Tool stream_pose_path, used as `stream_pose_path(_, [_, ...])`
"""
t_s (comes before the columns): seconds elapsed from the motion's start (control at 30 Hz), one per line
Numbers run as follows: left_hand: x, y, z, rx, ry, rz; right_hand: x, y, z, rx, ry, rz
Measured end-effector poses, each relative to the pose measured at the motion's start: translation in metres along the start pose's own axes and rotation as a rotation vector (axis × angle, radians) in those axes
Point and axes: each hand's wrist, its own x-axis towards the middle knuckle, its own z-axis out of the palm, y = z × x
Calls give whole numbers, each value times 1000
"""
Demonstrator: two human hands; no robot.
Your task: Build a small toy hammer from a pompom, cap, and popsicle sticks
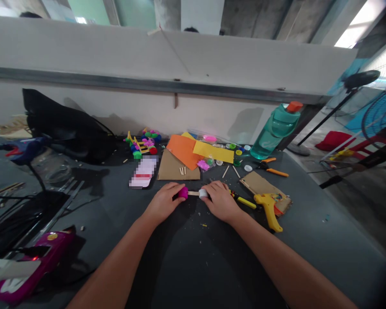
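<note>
Left grip [163, 201] around pink cap [183, 192].

A dark grey table [193, 257] fills the lower frame. At centre lie brown cardboard [173, 169], orange paper [184, 151] and yellow paper [214, 151]. Right of centre sit a yellow glue gun [269, 209], orange-handled pliers [272, 167] and a teal water bottle [275, 131]. A black bag [64, 126] rests upper left, a magenta tool [32, 266] lower left.
</note>
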Motion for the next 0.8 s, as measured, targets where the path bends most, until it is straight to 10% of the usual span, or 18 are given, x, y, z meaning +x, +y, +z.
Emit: stream_pose_path(0.8, [7,2,-2,-54,-43,40,2,0,3,-62,22,-8])
